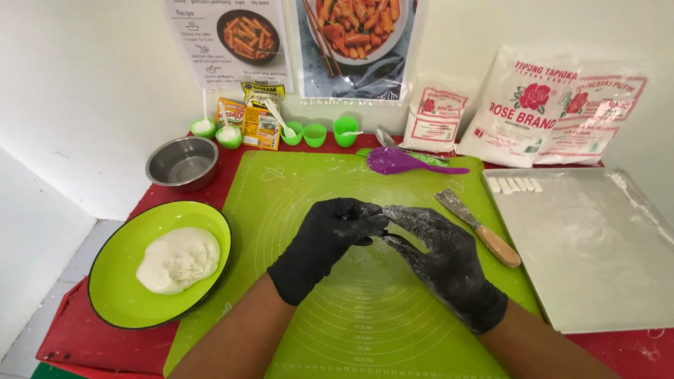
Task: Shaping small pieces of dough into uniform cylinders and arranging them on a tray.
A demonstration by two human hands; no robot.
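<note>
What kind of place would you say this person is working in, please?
Probably a home kitchen or small food-prep corner: a green pastry mat on a red table, dough in a green bowl, and flour bags against the wall.

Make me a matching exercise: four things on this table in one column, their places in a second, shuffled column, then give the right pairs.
Things:
1. lump of white dough
2. scraper with wooden handle
3. steel bowl
4. purple spoon

Places:
A. far edge of the green mat
B. in the green bowl
C. on the mat, right of the right hand
D. behind the green bowl, by the wall

Pairs: 1-B, 2-C, 3-D, 4-A
</note>
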